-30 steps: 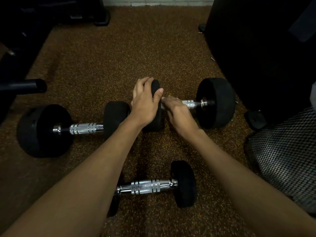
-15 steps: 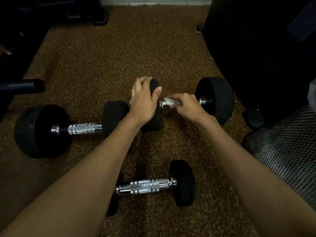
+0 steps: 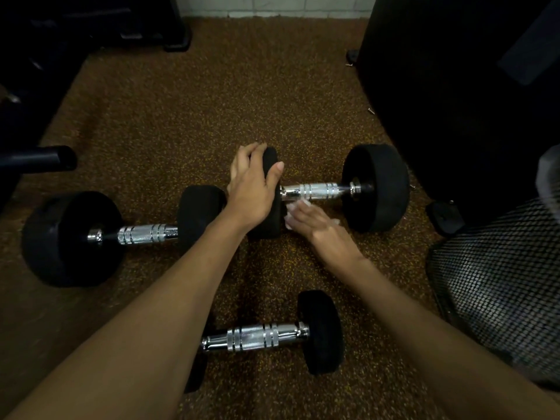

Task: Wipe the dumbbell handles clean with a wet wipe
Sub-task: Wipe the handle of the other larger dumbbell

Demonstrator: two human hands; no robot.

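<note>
Brown floor (image 3: 212, 116) with tiny yellow specks fills most of the view. A big black machine (image 3: 454, 86) stands on the right at the back. In front of it, near the right edge, is a black net basket (image 3: 500, 283). A black bar (image 3: 39, 159) pokes in from the left side. Three dumbbells lie on the floor. The left dumbbell (image 3: 72, 237) is the biggest, and its shiny handle is bare. The right dumbbell (image 3: 375, 186) lies a bit further back, and its near end sits just beside the left one's end. The small dumbbell (image 3: 321, 331) lies closest to the person, partly hidden under the left arm. The left hand (image 3: 253, 189) grips the right dumbbell by its black left end, with the fingers over the top and the thumb on the handle side. The right hand (image 3: 321, 225) is curled around a white wet wipe (image 3: 295, 207), holding it. The wipe sits just under the right dumbbell's shiny handle (image 3: 315, 190), close beside the black end that the left hand holds. I cannot tell if the wipe touches the handle.
</note>
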